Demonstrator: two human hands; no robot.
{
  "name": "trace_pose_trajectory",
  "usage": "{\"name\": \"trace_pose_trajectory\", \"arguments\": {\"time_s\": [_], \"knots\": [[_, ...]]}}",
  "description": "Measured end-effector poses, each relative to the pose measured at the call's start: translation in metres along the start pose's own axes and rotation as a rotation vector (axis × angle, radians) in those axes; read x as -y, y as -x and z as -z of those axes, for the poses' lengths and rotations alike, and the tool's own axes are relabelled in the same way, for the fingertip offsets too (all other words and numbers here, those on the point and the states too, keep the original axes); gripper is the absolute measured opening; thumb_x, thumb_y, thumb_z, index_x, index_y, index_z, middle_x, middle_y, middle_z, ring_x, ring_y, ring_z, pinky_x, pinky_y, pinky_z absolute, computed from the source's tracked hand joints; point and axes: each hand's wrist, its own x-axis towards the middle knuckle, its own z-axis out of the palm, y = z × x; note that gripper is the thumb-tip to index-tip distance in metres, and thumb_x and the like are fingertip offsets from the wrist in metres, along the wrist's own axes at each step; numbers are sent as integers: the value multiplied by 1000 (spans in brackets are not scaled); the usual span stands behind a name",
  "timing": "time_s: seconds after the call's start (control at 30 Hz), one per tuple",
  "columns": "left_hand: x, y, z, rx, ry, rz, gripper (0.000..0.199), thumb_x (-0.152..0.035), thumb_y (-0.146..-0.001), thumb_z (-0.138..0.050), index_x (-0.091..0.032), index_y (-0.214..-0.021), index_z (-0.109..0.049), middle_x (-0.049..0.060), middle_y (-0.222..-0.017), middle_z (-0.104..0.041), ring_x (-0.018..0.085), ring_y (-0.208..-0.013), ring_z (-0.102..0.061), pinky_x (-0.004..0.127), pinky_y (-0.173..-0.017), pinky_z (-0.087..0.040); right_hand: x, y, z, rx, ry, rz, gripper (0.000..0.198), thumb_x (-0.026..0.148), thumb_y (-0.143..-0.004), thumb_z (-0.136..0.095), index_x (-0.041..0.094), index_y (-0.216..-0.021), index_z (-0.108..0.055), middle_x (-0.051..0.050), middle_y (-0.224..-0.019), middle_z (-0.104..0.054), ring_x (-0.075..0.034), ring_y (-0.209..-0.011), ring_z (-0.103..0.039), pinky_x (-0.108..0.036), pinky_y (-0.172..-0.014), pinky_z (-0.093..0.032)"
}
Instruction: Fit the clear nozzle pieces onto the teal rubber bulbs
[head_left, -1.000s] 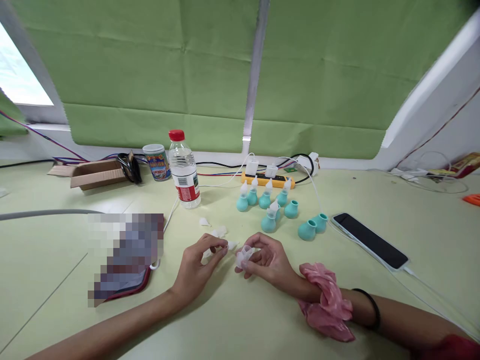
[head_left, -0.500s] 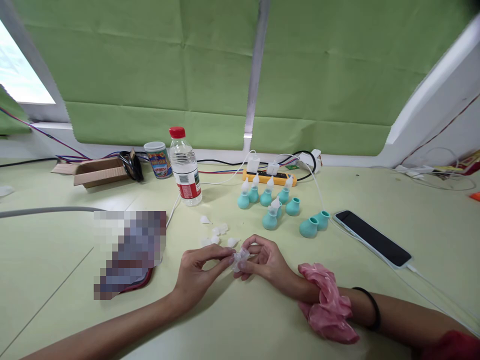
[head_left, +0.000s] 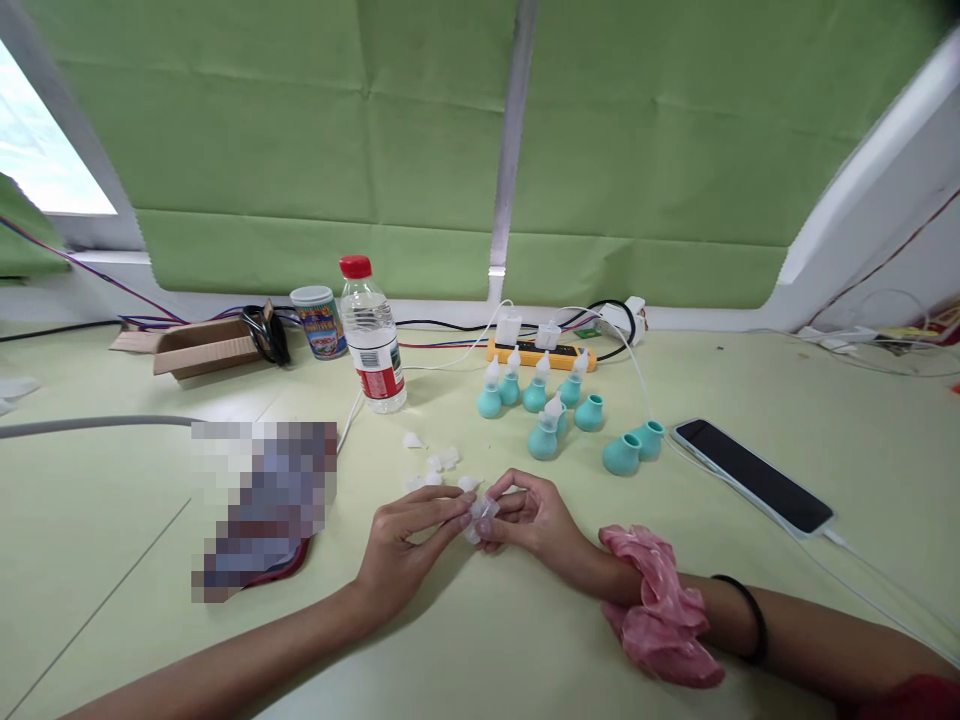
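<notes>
Between my hands, in front of me, is a small translucent plastic nozzle piece (head_left: 486, 508). My left hand (head_left: 401, 545) pinches its left side between thumb and fingers. The thumb and fingers of my right hand (head_left: 536, 515) close on its other side, partly hiding it. Just beyond lie loose white tips (head_left: 442, 459), several of them in a small scatter. Farther back stand several teal squeeze bulbs with white nozzles, such as the front bulb (head_left: 542, 440). Other teal bulbs have open mouths, among them the bulb (head_left: 622, 455) at the right.
A red-capped bottle (head_left: 375, 350) and a can (head_left: 320, 325) stand back left, beside an open cardboard box (head_left: 206, 350). An orange power strip (head_left: 544, 355) lies behind the bulbs. At right is a phone (head_left: 754, 475) on a cable; a blurred-out item (head_left: 270, 510) lies left.
Both hands stay together on the nozzle piece, which has turned slightly between the fingers. My left hand has shifted a little to the right. The view has moved slightly.
</notes>
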Motion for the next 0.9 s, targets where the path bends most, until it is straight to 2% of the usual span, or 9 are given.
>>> {"name": "trace_pose_trajectory", "arguments": {"time_s": [0.2, 0.37, 0.47, 0.57, 0.63, 0.77, 0.9], "knots": [[2, 1, -3, 66, -46, -33, 22, -13, -75, -55, -21, -93, -64, 4, -93, -66, 18, -92, -59, 30, -79, -51, 1, 0, 1, -26, 2, 18, 38, 25, -47, -77, 15, -67, -47, -1, -60, -65, -15, -53, -62, -23, -50, -49], [-1, -1, -2, 156, -12, 25, 28, -15, -79, -49, -21, -105, -58, 5, -104, -61, 19, -101, -54, 33, -86, -46, 2, -1, 1, -69, -22, 84, 38, 24, -46, -78, 15, -65, -46, -1, -60, -65, -14, -53, -61, -23, -52, -51], [-6, -1, -1, 229, 43, 64, 34, -16, -80, -46, -22, -113, -52, 5, -114, -55, 20, -111, -46, 37, -93, -39, 4, -3, 1, -81, -26, 114, 38, 25, -47, -78, 16, -66, -46, 0, -60, -65, -14, -54, -61, -25, -56, -52], [-11, -1, 1, 190, 82, 123, 40, -18, -80, -49, -23, -119, -45, 6, -122, -48, 21, -113, -43, 41, -94, -37, 9, -4, 0, -57, -18, 141, 37, 24, -49, -77, 17, -69, -46, -1, -66, -66, -17, -63, -63, -29, -63, -52], [-12, -2, 2, 109, 96, 175, 38, -20, -76, -54, -23, -114, -50, 7, -118, -52, 21, -107, -49, 38, -88, -43, 12, -3, -1, -35, -3, 149, 35, 23, -52, -76, 17, -69, -46, -2, -70, -66, -18, -69, -63, -30, -66, -51], [-10, -9, 5, 30, 68, 165, 10, -18, -70, -61, -20, -77, -68, 6, -92, -65, 20, -87, -60, 31, -75, -51, 14, -1, -2, 19, -14, 116, 37, 24, -50, -76, 17, -68, -45, -2, -66, -66, -18, -64, -63, -30, -61, -50], [-8, -13, 7, 9, 127, 165, 10, -16, -72, -57, -18, -73, -67, 6, -85, -66, 16, -71, -62, 26, -61, -53, 15, -1, 0, 50, -32, 102, 37, 25, -52, -76, 17, -70, -44, -2, -68, -67, -16, -63, -62, -26, -58, -49]]}}
